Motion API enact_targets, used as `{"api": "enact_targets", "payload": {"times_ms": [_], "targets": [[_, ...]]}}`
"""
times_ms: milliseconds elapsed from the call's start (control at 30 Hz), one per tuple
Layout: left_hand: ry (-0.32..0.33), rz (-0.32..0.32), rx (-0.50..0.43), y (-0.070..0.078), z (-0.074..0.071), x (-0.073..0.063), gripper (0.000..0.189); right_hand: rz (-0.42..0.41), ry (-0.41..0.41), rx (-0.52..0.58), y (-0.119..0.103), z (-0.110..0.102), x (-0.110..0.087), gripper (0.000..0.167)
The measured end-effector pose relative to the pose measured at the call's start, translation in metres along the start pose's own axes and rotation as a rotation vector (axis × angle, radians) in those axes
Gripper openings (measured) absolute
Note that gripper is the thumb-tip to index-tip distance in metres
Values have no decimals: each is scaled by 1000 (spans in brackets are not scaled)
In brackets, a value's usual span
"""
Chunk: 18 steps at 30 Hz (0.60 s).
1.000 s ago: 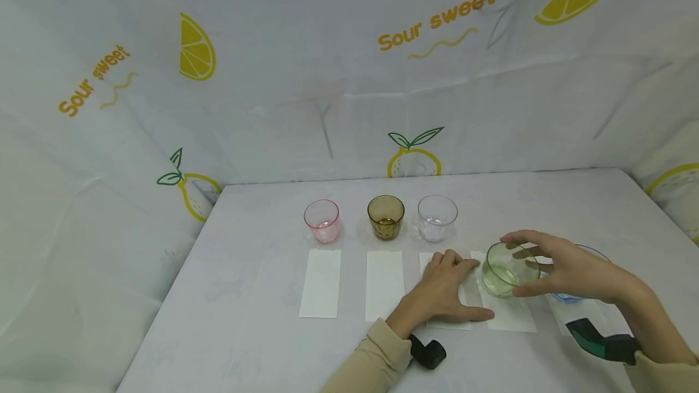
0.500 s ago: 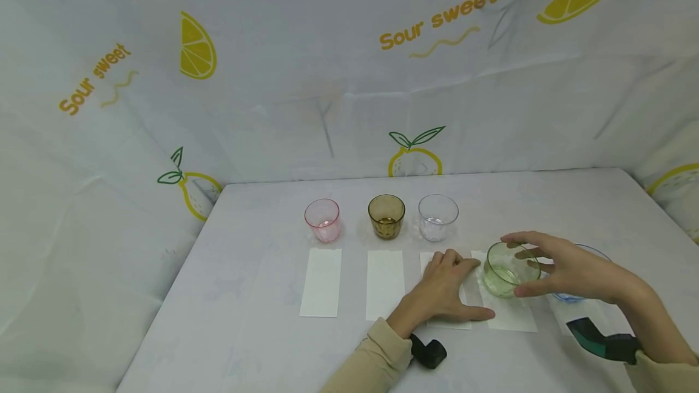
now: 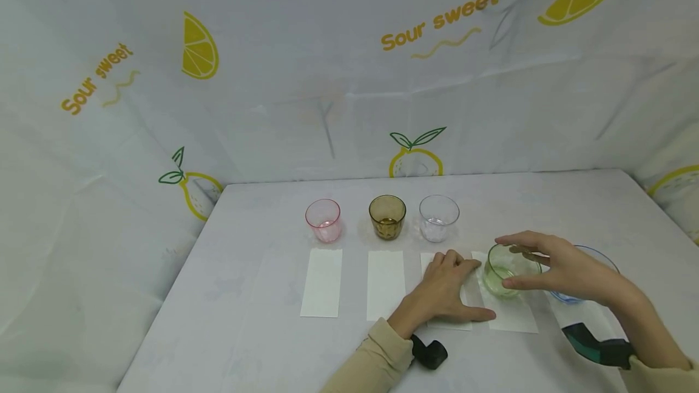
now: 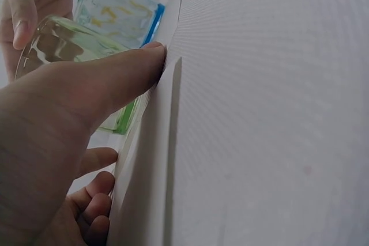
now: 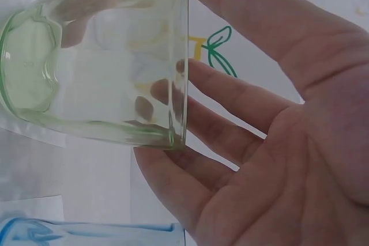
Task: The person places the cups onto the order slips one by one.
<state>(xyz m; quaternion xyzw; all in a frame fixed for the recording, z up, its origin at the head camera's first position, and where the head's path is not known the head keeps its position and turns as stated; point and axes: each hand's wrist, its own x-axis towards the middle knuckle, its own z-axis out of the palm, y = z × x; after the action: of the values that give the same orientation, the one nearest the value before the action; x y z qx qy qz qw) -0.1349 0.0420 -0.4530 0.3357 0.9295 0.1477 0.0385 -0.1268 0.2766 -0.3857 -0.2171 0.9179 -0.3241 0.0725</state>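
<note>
My left hand [image 3: 445, 287] lies low over the third white paper strip [image 3: 453, 325], fingertips on it and thumb stretched right onto the fourth white strip [image 3: 516, 320]. A clear green glass [image 3: 499, 278] stands upright on that fourth strip. My right hand [image 3: 573, 268] holds this glass loosely near its rim from the right, thumb on the near side and fingers on the far side. In the right wrist view, the fingers [image 5: 230, 90] show behind and below the rim. A blue-rimmed glass [image 3: 568, 299] stands partly hidden behind the right hand.
Along the back stand a pink glass [image 3: 323, 223], a brown glass [image 3: 387, 218] and a clear glass [image 3: 438, 220]. Two white strips, one left [image 3: 321, 284] and one nearer the middle [image 3: 385, 284], lie in front of them. A printed curtain [image 3: 273, 108] hangs behind the table.
My right hand has shifted slightly left over the green glass, its thumb now further across the front. The glass stays in about the same place. The left hand has not moved.
</note>
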Motion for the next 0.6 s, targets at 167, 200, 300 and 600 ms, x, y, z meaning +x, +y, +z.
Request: {"api": "enact_targets", "payload": {"times_ms": [167,200,300,600], "targets": [[-1,1,25,1,-1,0,84,13,2,-3,1,1,-1,71],[-1,2,28,1,-1,0,84,10,2,-3,1,1,-1,71],[0,6,37,2,-2,0,84,12,4,-10,1,3,-2,71],[-8,26,68,2,-5,-1,82,-3,18,-9,1,2,-3,70]]}}
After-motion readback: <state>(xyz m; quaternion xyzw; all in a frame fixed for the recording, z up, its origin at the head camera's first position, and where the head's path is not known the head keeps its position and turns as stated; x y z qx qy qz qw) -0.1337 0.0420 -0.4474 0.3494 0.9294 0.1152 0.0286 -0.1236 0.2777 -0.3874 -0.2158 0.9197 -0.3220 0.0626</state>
